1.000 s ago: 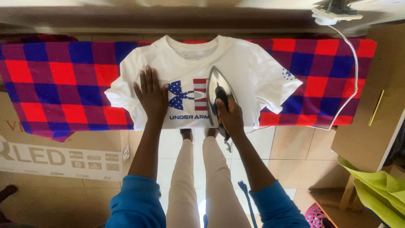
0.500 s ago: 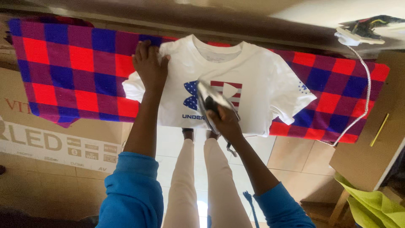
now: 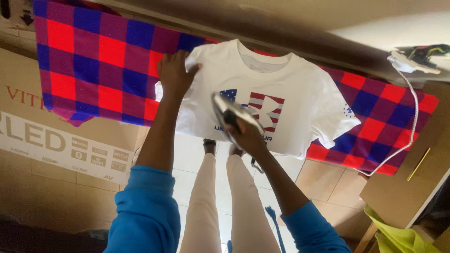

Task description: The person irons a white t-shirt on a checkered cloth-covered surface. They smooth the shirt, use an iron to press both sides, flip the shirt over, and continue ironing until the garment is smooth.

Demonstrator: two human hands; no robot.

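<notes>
Iron (image 3: 229,115) handle under right hand (image 3: 246,136)

The shirt (image 3: 290,93) is white, its chest print in red and white stripes beside blue with white stars; the cloth (image 3: 98,65) under it is checked in red, blue and purple; the iron (image 3: 229,115) shines silver with a dark handle; both sleeves (image 3: 145,211) are bright blue; the trousers (image 3: 201,201) are cream; the cord (image 3: 412,112) is white.

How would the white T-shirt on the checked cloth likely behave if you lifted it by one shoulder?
The white T-shirt would probably droop limply: its hem already hangs over the board edge. It looks light, likely bunching where the left hand holds its shoulder. It may slide on the checked cloth.
</notes>
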